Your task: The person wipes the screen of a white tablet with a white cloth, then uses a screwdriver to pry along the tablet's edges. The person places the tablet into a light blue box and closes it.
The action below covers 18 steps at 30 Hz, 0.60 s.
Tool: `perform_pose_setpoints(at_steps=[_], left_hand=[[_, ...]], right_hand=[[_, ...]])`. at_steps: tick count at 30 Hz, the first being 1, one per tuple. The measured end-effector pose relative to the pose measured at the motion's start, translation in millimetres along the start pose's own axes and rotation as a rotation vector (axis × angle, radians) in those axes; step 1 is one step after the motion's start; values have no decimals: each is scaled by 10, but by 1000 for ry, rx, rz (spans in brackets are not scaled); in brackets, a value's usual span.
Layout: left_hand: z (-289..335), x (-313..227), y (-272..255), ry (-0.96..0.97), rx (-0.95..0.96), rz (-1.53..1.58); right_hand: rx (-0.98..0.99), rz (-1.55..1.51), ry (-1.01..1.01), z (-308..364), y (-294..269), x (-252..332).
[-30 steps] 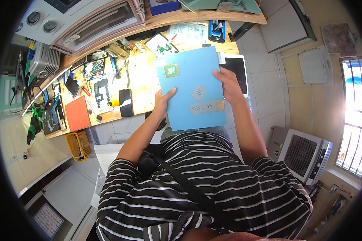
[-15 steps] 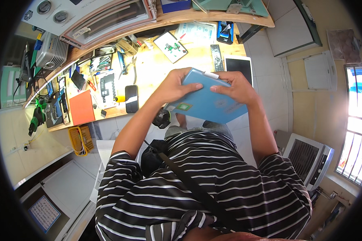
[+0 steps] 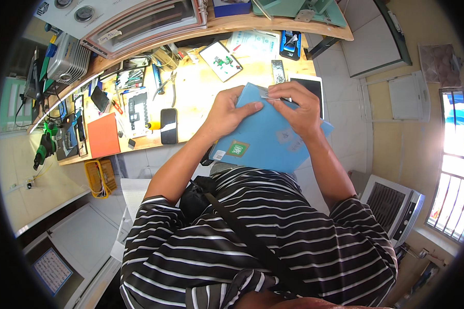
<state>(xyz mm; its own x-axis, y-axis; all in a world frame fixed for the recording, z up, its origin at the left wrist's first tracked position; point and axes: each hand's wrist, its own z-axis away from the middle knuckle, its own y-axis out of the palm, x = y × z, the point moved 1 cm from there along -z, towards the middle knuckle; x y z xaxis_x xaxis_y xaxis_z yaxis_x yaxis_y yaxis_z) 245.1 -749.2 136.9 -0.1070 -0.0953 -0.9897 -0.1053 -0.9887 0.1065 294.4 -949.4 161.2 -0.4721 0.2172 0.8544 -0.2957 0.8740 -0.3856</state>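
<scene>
A flat blue folder or notebook (image 3: 273, 134) is held tilted in front of my body, with a green sticker and a small white label near its lower left corner. My left hand (image 3: 229, 113) grips it along the upper left side, thumb on top and fingers behind. Over its upper edge, my right hand (image 3: 299, 105) pinches a slim, pale, pen-like piece (image 3: 266, 93); a dark end shows by the fingers. Whether that piece is free of the folder's edge I cannot tell.
On the wooden bench lie a black phone (image 3: 168, 126), a tablet (image 3: 309, 92), an orange-red sheet (image 3: 103, 135), pliers (image 3: 173, 87) and a white board with green parts (image 3: 221, 62). A shelf (image 3: 278, 22) crosses above. Below left hangs a yellow basket (image 3: 99, 177).
My right hand has shifted from gripping the folder's edge to pinching the pale piece at its top. The folder has tipped and its lower edge has come closer to me.
</scene>
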Motion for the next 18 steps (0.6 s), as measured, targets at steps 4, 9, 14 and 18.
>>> perform_pose_setpoints(at_steps=[4,9,14,18], left_hand=[[-3,32,-2,-13,-3,57],[1,97,-32,-36,14,112],[21,156,-21,-91,65,121],[22,145,11,-126,87,90]], right_hand=[[46,90,-70,-17,14,51],[104,163,-122,43,7,131],[103,189,-110,94,-127,19],[-119,-72,247,-62,-75,20]])
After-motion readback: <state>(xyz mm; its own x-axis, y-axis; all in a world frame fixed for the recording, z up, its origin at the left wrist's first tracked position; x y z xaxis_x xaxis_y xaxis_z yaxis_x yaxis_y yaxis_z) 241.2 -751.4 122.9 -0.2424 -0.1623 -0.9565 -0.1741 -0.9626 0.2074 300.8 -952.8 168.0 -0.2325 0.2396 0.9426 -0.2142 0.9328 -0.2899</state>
